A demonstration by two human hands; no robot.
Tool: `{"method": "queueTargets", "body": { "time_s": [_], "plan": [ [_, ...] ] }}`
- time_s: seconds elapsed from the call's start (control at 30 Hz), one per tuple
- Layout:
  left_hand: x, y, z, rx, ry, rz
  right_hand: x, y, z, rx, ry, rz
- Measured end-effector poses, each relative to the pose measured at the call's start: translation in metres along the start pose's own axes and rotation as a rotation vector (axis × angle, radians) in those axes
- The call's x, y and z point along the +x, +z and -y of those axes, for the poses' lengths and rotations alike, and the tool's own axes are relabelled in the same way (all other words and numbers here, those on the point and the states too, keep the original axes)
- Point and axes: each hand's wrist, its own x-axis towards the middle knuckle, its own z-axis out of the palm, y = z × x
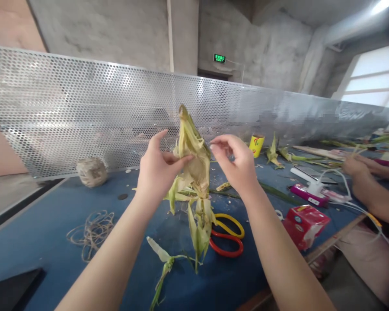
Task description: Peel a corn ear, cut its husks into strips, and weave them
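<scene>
Upright before me is a tied bundle of pale corn husks (194,166), with a brown tip on top and loose leaves hanging below. My left hand (157,168) grips its left side, thumb across the front and index finger raised. Close to the bundle's right side, my right hand (238,162) is closed in a pinch; whatever lies between its fingertips is too small to make out. Under the bundle lie scissors with one yellow and one red handle (227,252), their blades hidden. A loose green husk piece (167,261) lies nearer to me.
A twine ball (91,172) and tangled twine (94,231) lie left. On the right are a yellow can (256,145), a red packet (303,226), a purple power strip (306,194) and another person's arm (363,185). A perforated metal screen (116,112) stands behind the blue table.
</scene>
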Motion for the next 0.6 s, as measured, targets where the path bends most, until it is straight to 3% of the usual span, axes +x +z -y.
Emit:
{"method": "queueTargets", "body": {
  "time_s": [0.13,0.27,0.43,0.6],
  "plan": [
    [0.0,-0.001,0.003,-0.024,0.025,0.01,0.015,0.002,0.024,-0.113,-0.115,0.1],
    [0.004,-0.005,0.009,-0.071,0.027,0.083,0.021,0.006,0.015,-0.039,-0.118,0.092],
    [0.007,-0.012,0.01,-0.033,0.046,0.055,0.032,0.004,0.002,0.063,-0.046,0.143],
    [0.006,-0.012,0.008,-0.119,0.019,0.107,0.041,0.005,0.007,-0.08,-0.077,0.051]
  ]
}}
